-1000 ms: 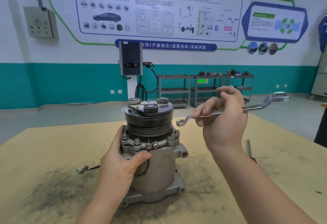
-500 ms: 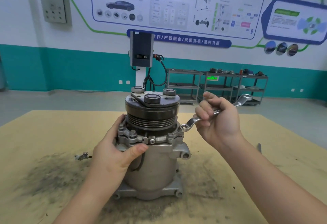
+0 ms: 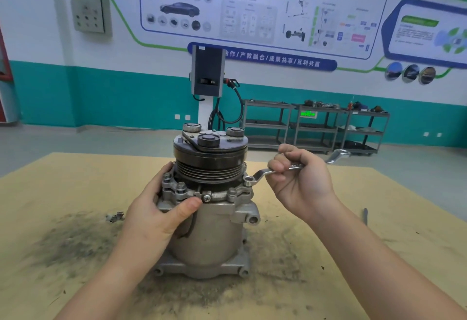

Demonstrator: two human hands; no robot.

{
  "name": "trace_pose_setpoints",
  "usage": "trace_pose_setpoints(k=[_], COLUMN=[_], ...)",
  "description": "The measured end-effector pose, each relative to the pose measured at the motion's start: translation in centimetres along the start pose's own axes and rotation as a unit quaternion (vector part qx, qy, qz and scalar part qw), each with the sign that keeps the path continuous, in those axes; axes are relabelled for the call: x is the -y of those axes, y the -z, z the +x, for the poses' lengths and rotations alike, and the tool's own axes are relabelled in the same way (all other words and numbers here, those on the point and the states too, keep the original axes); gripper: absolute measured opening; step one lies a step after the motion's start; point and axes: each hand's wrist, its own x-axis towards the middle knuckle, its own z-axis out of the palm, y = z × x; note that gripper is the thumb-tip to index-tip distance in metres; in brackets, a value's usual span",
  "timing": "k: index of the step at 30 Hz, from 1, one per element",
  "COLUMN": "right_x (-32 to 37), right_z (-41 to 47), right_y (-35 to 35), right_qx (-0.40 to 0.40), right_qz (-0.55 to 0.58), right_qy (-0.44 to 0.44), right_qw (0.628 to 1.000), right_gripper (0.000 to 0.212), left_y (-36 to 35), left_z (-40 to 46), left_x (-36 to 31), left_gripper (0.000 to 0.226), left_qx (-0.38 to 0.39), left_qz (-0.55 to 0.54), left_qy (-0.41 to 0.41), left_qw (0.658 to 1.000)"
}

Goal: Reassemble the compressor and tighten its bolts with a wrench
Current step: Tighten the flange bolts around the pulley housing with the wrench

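The compressor point(image 3: 209, 208) stands mid-table point(image 3: 75, 168). The left hand point(image 3: 156, 213) grips its flange; the right hand point(image 3: 300, 180) grips the wrench point(image 3: 260, 174), ring seated on the right bolt point(image 3: 249, 180). Tightening comes next, probably needing a steady swing.

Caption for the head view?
Left hand steadies upright compressor; right hand sets ring wrench on flange bolt.

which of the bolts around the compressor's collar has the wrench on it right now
The bolt on the collar's right side, nearest the right hand. The wrench ring sits over it; the front and left bolts stand bare.
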Motion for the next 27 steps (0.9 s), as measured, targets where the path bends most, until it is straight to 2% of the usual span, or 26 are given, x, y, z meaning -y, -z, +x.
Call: trace_pose_setpoints(k=[3,6,11,13,15,18,23,27], right_x=[0.3,0.5,-0.4,-0.7,-0.8,-1.4,-2.3,-3.2], right_z=[0.0,-0.2,-1.0,-1.1,-1.1,-1.3,-2.5,-3.7], right_y=[0.0,0.0,-0.3,-0.3,-0.1,0.1,0.3,0.0], right_qx=[-0.005,0.001,0.013,-0.004,-0.029,-0.047,0.002,0.063], right_qz=[-0.007,-0.027,-0.081,-0.07,-0.047,-0.034,-0.102,-0.222], right_qy=[-0.028,-0.015,0.149,0.156,0.126,0.142,0.289,0.401], right_qw=[1.0,1.0,0.985,0.985,0.991,0.988,0.952,0.887], right_gripper=[0.019,0.02,0.028,0.028,0.026,0.025,0.03,0.024], left_y=[0.0,0.0,0.1,0.1,0.0,-0.1,0.0,0.0], left_z=[0.0,-0.1,-0.1,-0.1,-0.1,-0.1,-0.1,-0.1], left_x=[-0.1,-0.3,-0.2,-0.3,-0.4,-0.5,-0.4,-0.3], left_gripper=[0.087,0.086,0.094,0.085,0.072,0.068,0.069,0.065], left_qx=[0.002,0.006,0.004,0.004,0.002,-0.003,-0.009,-0.011], left_qz=[0.007,0.009,0.02,0.021,0.017,0.011,0.023,0.024], left_qy=[0.004,0.006,0.009,0.01,0.008,0.007,0.007,0.008], left_qw=[1.0,1.0,1.0,1.0,1.0,1.0,1.0,1.0])
